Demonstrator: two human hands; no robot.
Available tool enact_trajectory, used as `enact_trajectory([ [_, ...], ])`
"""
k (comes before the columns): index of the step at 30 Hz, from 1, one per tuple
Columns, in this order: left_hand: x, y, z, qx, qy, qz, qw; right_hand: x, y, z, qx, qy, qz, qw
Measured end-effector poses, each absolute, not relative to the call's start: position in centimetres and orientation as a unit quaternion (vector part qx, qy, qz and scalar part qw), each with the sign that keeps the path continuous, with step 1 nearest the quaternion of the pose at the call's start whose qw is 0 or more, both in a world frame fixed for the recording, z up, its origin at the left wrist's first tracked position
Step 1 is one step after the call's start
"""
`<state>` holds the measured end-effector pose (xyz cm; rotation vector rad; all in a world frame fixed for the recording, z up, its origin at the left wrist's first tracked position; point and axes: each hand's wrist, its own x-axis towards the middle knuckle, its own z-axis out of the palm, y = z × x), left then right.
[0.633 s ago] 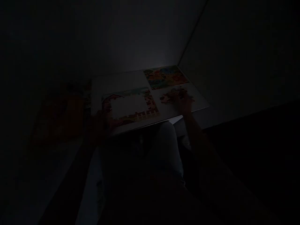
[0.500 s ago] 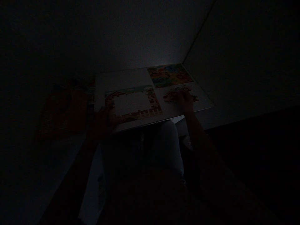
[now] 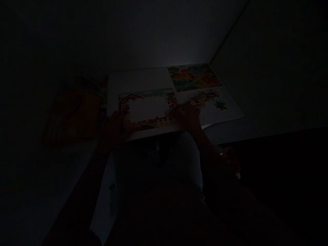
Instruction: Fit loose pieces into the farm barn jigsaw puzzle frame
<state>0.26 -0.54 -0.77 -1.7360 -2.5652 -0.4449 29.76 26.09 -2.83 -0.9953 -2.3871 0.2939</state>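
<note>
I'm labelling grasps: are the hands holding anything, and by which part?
It cannot be told; the picture is too dark. The left hand is at the puzzle border's near left corner, the right hand at its right side.

Room very dark, shadow swallows most detail. Plain pale wall (image 3: 153, 37) stands behind white tabletop (image 3: 140, 77); faint greyish light gathers low on it, near tabletop's far edge. Dark slanting seam (image 3: 230, 32) climbs rightward from far right corner. Dimmer surface (image 3: 282, 75) lies beyond. Lower right, near-black area (image 3: 287, 177), floor or not unclear.
</note>
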Motion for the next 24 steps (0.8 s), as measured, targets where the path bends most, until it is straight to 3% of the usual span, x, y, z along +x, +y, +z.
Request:
enact_trajectory([
  [9,0.4,-0.4,-0.5,-0.547,-0.824,-0.145,0.0,30.8,23.4,-3.7,-0.331,-0.916,0.101,0.205],
  [16,0.6,-0.4,-0.2,-0.554,-0.822,-0.136,0.001,28.9,24.5,-4.8,-0.454,-0.858,0.094,0.221],
  [24,0.4,-0.2,-0.2,-0.549,-0.826,-0.126,-0.003,30.2,26.4,-4.6,-0.378,-0.899,0.12,0.187],
])
